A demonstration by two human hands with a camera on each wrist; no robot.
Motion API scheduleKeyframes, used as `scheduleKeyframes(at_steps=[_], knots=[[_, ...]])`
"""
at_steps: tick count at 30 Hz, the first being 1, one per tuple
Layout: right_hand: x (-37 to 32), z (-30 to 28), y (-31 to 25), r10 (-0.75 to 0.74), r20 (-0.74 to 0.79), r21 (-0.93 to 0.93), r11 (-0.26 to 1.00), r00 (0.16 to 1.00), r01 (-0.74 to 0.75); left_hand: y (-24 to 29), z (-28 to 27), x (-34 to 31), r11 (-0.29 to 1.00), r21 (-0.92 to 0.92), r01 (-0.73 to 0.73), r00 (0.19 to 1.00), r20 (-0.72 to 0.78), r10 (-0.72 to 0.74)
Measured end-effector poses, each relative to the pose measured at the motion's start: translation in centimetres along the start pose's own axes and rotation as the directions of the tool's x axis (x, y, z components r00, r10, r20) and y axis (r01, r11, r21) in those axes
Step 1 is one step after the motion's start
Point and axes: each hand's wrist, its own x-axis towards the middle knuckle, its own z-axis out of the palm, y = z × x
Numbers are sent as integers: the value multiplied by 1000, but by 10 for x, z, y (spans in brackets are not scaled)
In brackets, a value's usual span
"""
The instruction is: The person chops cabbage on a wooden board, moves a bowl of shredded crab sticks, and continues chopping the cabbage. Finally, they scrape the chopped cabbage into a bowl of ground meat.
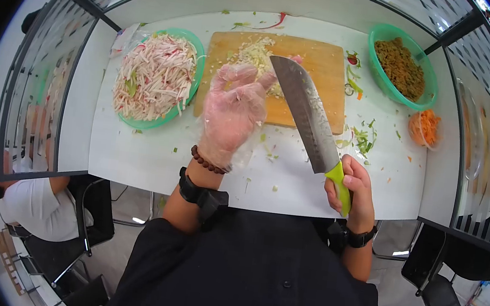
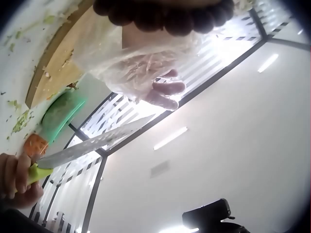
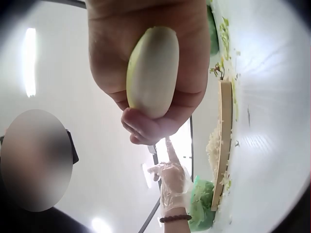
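Observation:
My right hand (image 1: 353,186) grips the lime-green handle of a broad kitchen knife (image 1: 307,112), its blade raised and slanting up to the left over the board's edge. Bits of food cling to the blade. My left hand (image 1: 235,106) wears a clear plastic glove and holds nothing. One finger stretches out behind the blade near its tip, while the others are loosely bent. Beneath lies a wooden cutting board (image 1: 325,83) with finely chopped white pieces (image 1: 255,51) on it. The right wrist view shows the handle's pale butt end (image 3: 154,73) inside the fist.
Left of the board, a green dish (image 1: 199,66) is heaped with pink-white shreds (image 1: 154,76). At the back right stands a green bowl (image 1: 429,101) of brown mince (image 1: 400,68), beside a small tub of shredded carrot (image 1: 426,126). Green scraps (image 1: 364,141) litter the white table. Partitions flank it.

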Motion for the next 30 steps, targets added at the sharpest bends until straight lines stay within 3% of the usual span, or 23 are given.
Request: scheduleKeyframes(at_steps=[6,8,11,12,15,20,24,28,30], knots=[[10,-4,-2,38,2,14,999,999,-38,6,-10,-4,999,17,45,999,20,-45],[10,-6,3,-9,-43,-31,999,999,8,0,-4,-2,998,44,45,998,38,-47],[10,-9,5,-77,-126,-52,996,989,71,-7,1,-2,973,194,-122,990,-52,135],[10,-11,6,-95,-163,-47,995,982,88,-8,3,0,987,142,-71,997,-27,75],[6,-22,6,-141,-210,-34,990,967,137,-6,2,-1,974,211,-81,997,16,79],[2,-12,8,-117,-76,-17,993,990,116,5,-11,-2,975,213,-59,998,-20,65],[11,-5,15,-51,-97,3,999,994,52,10,-18,-7,979,197,-51,998,-26,57],[12,-11,15,-101,-259,18,994,961,109,7,-2,-16,945,316,-83,993,-56,106],[8,-16,14,-127,-269,-26,992,955,125,12,3,-27,778,622,-90,975,-105,197]])
